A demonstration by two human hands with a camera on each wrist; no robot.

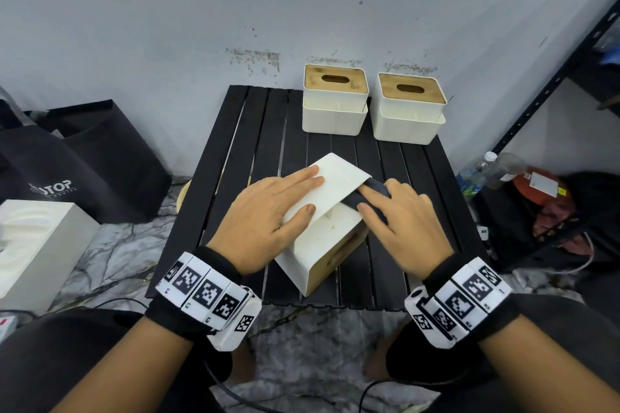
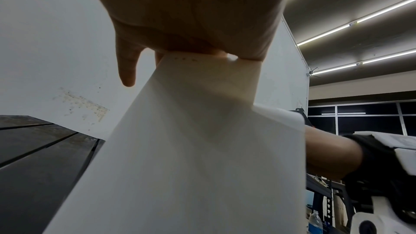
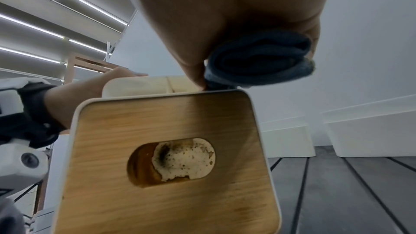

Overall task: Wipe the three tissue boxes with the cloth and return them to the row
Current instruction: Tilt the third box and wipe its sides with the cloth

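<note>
Tipped box (image 1: 322,238) on table (image 1: 255,131) before two upright boxes (image 1: 334,104).

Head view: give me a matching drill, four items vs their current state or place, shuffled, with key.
Column one
1. White tissue box with wooden lid nearest the person
2. Folded dark blue cloth
3. Two white tissue boxes with wooden lids at the wall
4. Clear plastic water bottle

Column two
A. Upright, side by side at the far edge of the black slatted table
B. Off the table, to its right
C. Tipped on its side, left hand flat on it
D. Pressed against a white box under the right hand

Pairs: 1-C, 2-D, 3-A, 4-B
</note>
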